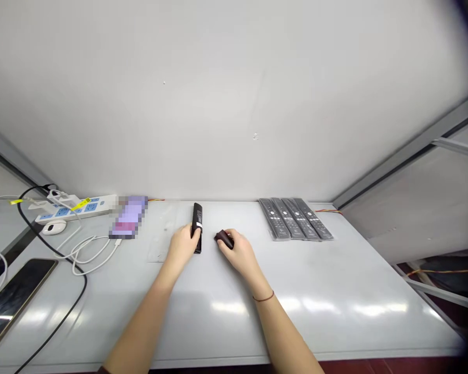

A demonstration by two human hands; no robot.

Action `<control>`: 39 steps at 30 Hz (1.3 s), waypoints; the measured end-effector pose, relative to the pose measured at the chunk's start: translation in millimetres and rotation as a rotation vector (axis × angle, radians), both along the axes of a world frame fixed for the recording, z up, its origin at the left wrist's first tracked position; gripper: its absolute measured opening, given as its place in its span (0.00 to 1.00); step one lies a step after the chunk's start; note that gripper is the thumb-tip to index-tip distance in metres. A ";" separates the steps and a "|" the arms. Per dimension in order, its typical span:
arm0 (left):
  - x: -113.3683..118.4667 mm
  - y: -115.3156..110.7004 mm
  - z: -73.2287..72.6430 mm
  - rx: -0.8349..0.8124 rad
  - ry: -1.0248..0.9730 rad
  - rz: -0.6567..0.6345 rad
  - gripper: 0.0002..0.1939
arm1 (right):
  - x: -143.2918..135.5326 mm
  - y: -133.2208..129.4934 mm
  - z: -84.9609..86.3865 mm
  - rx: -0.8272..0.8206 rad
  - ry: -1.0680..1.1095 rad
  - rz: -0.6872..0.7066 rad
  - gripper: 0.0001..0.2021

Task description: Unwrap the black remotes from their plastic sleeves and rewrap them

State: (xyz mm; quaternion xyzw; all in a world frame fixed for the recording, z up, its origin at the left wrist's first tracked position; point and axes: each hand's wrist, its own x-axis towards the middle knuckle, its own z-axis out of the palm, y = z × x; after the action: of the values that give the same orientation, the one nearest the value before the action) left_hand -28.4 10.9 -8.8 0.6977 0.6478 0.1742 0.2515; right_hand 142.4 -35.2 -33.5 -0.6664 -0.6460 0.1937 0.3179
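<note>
My left hand point(183, 244) is closed around a black remote control point(197, 215). The remote stands nearly lengthwise away from me, its labelled back facing up, and my fingers hide part of its middle. To its right, my right hand point(237, 249) grips a small dark brown, rounded piece point(224, 239) between thumb and fingers, just above or on the table. What kind of piece it is I cannot make out. A gap separates it from the remote. Beside my left hand lies a clear plastic sleeve point(159, 246), flat on the table.
Several bagged remote controls point(296, 219) lie side by side at the back right. On the left are a power strip point(89, 206), a lit phone point(129, 218) on a white cable point(97, 270), a white mouse-like object point(54, 227), a black cable point(83, 291) and a dark phone point(17, 296).
</note>
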 end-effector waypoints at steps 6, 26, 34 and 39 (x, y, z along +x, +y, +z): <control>-1.1 -2.3 -3.0 0.040 0.198 0.015 0.17 | 1.5 2.3 -10.5 0.085 -0.104 -0.045 0.12; -23.5 -19.0 10.5 0.130 0.465 -0.316 0.08 | -3.1 -0.3 -8.0 0.088 -0.119 -0.020 0.12; -33.1 -10.5 10.2 0.153 0.504 -0.288 0.08 | -12.3 -3.2 -9.8 0.172 -0.068 0.106 0.13; -37.5 -9.3 12.3 0.164 0.517 -0.288 0.08 | -17.1 -3.7 -10.3 0.185 -0.039 0.166 0.13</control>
State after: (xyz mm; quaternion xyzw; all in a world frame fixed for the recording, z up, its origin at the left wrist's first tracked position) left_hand -65.9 1.5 3.5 0.8215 0.5686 0.0050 0.0432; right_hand 125.4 -38.9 -43.8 -0.5819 -0.7202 0.1460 0.3484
